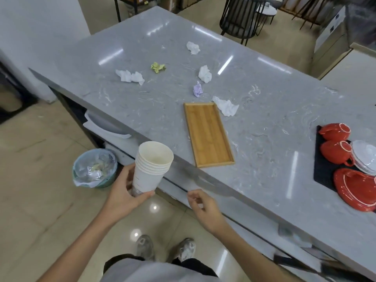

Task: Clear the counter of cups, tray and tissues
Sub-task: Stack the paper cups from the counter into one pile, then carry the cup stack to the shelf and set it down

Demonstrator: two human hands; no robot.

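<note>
My left hand [124,192] grips a stack of several white paper cups [151,167] near its base, held upright just off the counter's front edge. My right hand [203,208] hangs in front of the counter edge with fingers loosely curled, holding nothing. An empty wooden tray [207,133] lies on the grey counter [264,123]. Crumpled tissues are scattered beyond it: white ones [130,76] [205,73] [192,47] [227,106], a yellow-green one [157,67] and a lilac one [197,89].
A lined waste bin [94,168] with some rubbish stands on the floor, left of the cups. Red cups [335,152], a red plate [356,189] and white saucers [365,156] sit on a dark mat at the counter's right. Black chairs [242,17] stand beyond the counter.
</note>
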